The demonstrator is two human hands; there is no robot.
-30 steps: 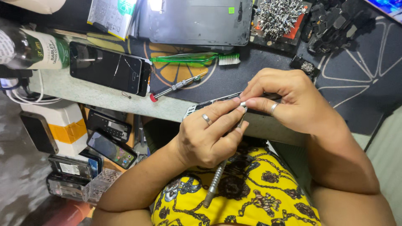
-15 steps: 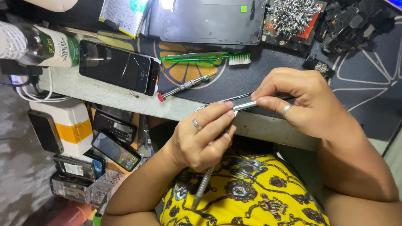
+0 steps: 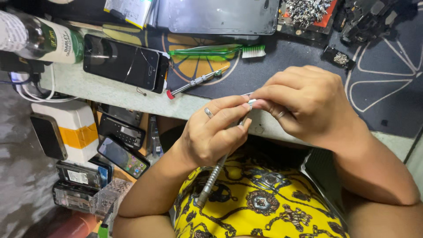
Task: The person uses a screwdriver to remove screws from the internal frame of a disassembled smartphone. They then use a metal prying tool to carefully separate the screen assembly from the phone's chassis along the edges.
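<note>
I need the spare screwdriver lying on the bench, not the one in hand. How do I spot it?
Start at the dark work mat with the orange circle print. Below the green toothbrush lies the small screwdriver, slanting across the mat's near-left edge. Unlike the knurled metal driver in the left hand, it has a red end cap.

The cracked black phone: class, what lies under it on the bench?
The cracked black phone rests on the pale bench edge, one end overlapping the dark work mat. Anything directly beneath stays hidden.

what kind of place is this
Most likely a phone repair bench: a cracked phone on the work mat, a small screwdriver beside it, and a tray of screws.
</note>
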